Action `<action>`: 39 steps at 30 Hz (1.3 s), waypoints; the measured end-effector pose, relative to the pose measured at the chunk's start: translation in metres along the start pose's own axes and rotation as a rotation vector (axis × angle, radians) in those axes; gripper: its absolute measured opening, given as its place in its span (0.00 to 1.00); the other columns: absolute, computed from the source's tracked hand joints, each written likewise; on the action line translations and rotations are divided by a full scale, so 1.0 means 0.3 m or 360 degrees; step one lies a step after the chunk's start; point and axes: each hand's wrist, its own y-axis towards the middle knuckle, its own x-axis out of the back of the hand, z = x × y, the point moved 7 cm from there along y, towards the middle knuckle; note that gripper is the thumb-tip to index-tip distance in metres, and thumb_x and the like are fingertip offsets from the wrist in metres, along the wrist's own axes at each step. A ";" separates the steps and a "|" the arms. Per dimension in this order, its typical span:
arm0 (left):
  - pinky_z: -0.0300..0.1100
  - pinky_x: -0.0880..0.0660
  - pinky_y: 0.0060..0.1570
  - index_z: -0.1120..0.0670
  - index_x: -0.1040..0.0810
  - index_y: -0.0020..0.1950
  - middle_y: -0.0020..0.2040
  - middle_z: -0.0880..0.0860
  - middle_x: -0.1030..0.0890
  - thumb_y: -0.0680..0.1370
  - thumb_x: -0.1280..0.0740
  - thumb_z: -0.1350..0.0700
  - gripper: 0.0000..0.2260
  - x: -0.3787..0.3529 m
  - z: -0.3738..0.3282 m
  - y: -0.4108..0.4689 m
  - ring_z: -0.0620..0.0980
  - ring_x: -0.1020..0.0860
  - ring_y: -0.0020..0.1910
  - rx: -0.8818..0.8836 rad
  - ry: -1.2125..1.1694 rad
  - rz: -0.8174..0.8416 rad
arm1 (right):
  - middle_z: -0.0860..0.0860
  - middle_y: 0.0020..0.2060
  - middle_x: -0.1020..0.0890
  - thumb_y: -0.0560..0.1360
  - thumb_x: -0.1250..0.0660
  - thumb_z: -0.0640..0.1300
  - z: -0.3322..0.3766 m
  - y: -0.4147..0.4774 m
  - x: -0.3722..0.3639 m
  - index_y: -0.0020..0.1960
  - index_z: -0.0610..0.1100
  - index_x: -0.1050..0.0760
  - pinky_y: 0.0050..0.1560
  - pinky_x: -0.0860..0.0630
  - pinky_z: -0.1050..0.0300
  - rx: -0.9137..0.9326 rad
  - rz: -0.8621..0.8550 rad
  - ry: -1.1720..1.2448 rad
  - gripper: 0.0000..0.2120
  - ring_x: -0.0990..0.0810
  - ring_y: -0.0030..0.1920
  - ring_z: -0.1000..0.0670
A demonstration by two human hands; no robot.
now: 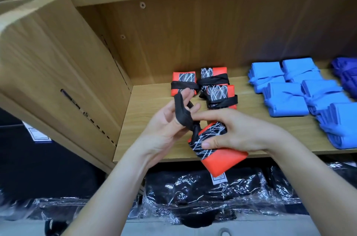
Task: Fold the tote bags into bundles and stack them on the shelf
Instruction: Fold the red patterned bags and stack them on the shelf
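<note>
An orange tote bag bundle with a black-and-white scribble panel hangs over the front edge of the wooden shelf. My right hand grips it from above, thumb on the patterned panel. Its black strap runs up from a knot at the bundle and loops over the fingers of my left hand, which holds the strap with fingers partly extended. Three tied orange bundles lie on the shelf just behind my hands.
Several blue folded bundles fill the shelf's right side, with purple ones at the far right. A wooden side panel stands at the left. Black items in clear plastic lie below the shelf.
</note>
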 end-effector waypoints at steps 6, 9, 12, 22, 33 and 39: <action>0.56 0.28 0.64 0.53 0.20 0.56 0.51 0.50 0.15 0.77 0.33 0.55 0.09 0.044 -0.004 -0.007 0.49 0.19 0.54 0.0167 0.0041 -0.0474 | 0.59 0.46 0.18 0.77 0.31 0.46 -0.034 0.003 0.012 0.56 0.52 0.18 0.55 0.27 0.55 0.0053 -0.0409 -0.0138 0.09 0.21 0.51 0.57; 0.45 0.24 0.52 0.55 0.18 0.52 0.46 0.52 0.14 0.73 0.30 0.60 0.08 0.114 -0.019 -0.048 0.49 0.18 0.46 0.0183 0.0183 -0.0572 | 0.65 0.43 0.18 0.76 0.30 0.46 -0.057 -0.010 0.029 0.50 0.55 0.18 0.50 0.27 0.64 0.0042 -0.0394 0.0047 0.06 0.20 0.48 0.63; 0.43 0.23 0.51 0.52 0.20 0.52 0.46 0.50 0.17 0.69 0.26 0.69 0.16 0.177 -0.115 -0.099 0.48 0.20 0.46 -0.0155 0.0643 -0.0682 | 0.64 0.43 0.18 0.76 0.29 0.44 -0.064 -0.020 0.037 0.48 0.57 0.20 0.49 0.31 0.71 -0.0015 -0.0213 0.0147 0.08 0.21 0.48 0.67; 0.47 0.24 0.44 0.53 0.17 0.39 0.35 0.52 0.18 0.71 0.29 0.46 0.11 -0.058 -0.177 -0.041 0.52 0.22 0.36 -0.0032 0.1823 0.0890 | 0.56 0.46 0.15 0.77 0.32 0.41 -0.032 -0.029 0.051 0.54 0.42 0.17 0.52 0.27 0.65 0.0020 0.0312 0.0355 0.08 0.18 0.48 0.57; 0.36 0.19 0.40 0.54 0.21 0.64 0.66 0.52 0.22 0.68 0.27 0.68 0.25 -0.028 -0.068 -0.001 0.56 0.18 0.55 -0.0111 -0.0619 0.0470 | 0.59 0.39 0.21 0.72 0.32 0.43 -0.090 0.002 0.009 0.49 0.60 0.19 0.48 0.29 0.67 0.0076 -0.0101 0.0925 0.13 0.24 0.42 0.60; 0.48 0.25 0.62 0.60 0.26 0.67 0.69 0.56 0.25 0.63 0.20 0.58 0.34 0.029 -0.022 0.035 0.58 0.22 0.63 -0.0210 -0.0696 0.0008 | 0.55 0.38 0.24 0.72 0.26 0.42 -0.070 -0.026 0.015 0.66 0.59 0.33 0.48 0.30 0.65 0.0106 -0.0147 0.0702 0.28 0.25 0.41 0.56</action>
